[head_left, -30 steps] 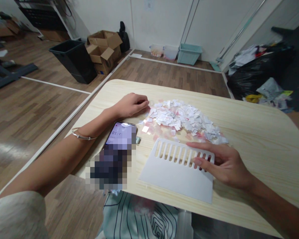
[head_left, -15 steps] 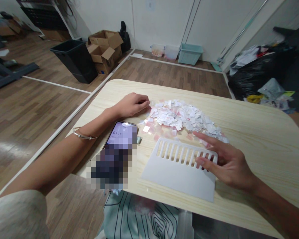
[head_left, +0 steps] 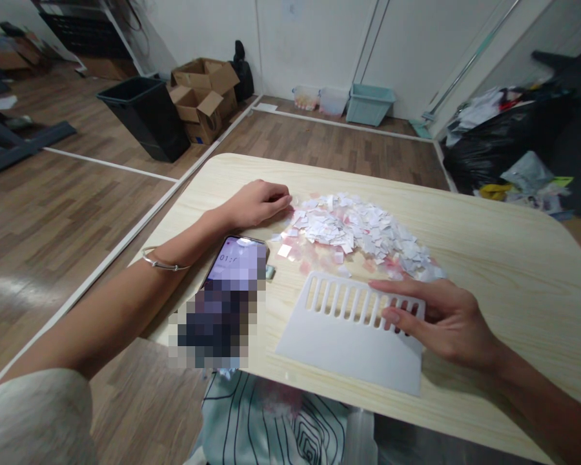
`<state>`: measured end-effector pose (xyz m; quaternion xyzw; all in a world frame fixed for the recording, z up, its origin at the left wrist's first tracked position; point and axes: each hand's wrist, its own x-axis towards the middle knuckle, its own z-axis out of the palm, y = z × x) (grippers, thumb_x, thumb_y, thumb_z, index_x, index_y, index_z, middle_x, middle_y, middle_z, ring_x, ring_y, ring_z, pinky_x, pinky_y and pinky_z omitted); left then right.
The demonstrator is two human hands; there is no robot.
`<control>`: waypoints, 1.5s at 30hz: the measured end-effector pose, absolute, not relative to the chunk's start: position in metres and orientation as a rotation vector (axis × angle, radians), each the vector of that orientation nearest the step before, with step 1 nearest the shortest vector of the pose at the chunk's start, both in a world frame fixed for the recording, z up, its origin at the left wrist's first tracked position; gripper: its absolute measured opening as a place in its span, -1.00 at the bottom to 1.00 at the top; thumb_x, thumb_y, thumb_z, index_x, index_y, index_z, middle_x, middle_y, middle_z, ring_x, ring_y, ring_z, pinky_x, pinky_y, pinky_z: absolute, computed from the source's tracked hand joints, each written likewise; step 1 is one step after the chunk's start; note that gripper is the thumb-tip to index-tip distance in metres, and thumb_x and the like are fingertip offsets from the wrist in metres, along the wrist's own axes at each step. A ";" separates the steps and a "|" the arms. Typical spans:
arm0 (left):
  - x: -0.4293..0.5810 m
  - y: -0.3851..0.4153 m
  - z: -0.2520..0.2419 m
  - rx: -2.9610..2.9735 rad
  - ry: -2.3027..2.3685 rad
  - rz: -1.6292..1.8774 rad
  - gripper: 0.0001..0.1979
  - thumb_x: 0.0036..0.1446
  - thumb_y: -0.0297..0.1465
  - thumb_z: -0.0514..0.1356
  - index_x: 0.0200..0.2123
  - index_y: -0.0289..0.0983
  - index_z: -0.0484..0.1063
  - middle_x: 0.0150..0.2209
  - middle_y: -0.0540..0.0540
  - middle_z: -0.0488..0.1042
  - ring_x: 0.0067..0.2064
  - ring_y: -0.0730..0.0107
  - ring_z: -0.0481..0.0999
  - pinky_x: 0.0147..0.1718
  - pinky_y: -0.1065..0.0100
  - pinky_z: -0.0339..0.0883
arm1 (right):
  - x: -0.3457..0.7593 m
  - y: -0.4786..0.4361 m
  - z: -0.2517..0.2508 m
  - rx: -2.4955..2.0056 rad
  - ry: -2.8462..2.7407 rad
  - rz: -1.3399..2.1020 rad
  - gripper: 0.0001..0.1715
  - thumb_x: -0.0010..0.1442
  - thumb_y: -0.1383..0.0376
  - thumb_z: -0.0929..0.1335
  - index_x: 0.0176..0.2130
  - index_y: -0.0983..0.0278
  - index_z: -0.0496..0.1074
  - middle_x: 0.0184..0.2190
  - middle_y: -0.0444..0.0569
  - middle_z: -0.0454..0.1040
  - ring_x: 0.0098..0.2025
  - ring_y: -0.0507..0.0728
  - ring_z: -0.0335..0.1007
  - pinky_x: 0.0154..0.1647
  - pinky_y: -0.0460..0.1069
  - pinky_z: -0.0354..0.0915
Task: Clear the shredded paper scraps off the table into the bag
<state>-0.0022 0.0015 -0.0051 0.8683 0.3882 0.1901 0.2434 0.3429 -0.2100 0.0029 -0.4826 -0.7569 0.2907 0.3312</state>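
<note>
Resting flat, slotted card (head_left: 348, 332) faces paper scraps (head_left: 358, 229).

Wood-plank floor (head_left: 68, 213) and white walls (head_left: 319, 39) (1 black bin (head_left: 148, 116) beside cardboard boxes (head_left: 204, 97)).

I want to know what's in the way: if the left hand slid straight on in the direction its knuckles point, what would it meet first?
The left hand points right across the table, its curled fingers already at the edge of the pile of paper scraps. It would push into that pile first; whether it touches scraps now is unclear.
</note>
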 end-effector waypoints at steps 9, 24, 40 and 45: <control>-0.002 0.001 -0.004 2.385 1.060 0.507 -0.67 0.41 -0.22 0.13 -0.44 -0.18 0.37 -0.53 0.01 0.36 -0.45 0.33 0.30 -0.35 0.24 0.06 | 0.341 -0.207 0.007 -1.225 -1.949 0.848 -0.62 0.34 0.29 0.59 0.11 -0.02 0.83 -0.56 -0.22 0.61 -0.65 0.00 0.31 -0.66 -0.13 0.26; -0.003 0.003 -0.007 2.392 1.053 0.504 -0.67 0.42 -0.23 0.14 -0.43 -0.20 0.39 -0.51 -0.01 0.42 -0.43 0.34 0.33 -0.35 0.25 0.08 | 0.341 -0.204 0.017 -1.087 -2.149 0.737 -0.71 0.42 0.27 0.57 0.09 0.01 0.83 -0.42 -0.15 0.78 -0.54 0.07 0.60 -0.53 -0.08 0.46; -0.001 -0.001 -0.003 2.387 1.060 0.498 -0.66 0.40 -0.20 0.11 -0.43 -0.19 0.38 -0.52 -0.01 0.39 -0.44 0.34 0.30 -0.36 0.25 0.08 | 0.356 -0.197 0.007 -1.384 -1.633 0.571 -0.41 0.39 0.15 0.63 0.35 -0.08 0.68 -0.39 -0.16 0.77 -0.53 0.11 0.63 -0.56 -0.05 0.55; -0.002 0.000 -0.004 2.384 1.068 0.498 -0.67 0.40 -0.21 0.12 -0.42 -0.20 0.40 -0.50 -0.02 0.42 -0.43 0.33 0.32 -0.35 0.24 0.08 | 0.361 -0.196 0.005 -1.342 -1.877 0.432 -0.62 0.43 0.25 0.58 0.19 -0.03 0.77 -0.42 -0.16 0.79 -0.66 0.04 0.48 -0.72 -0.08 0.29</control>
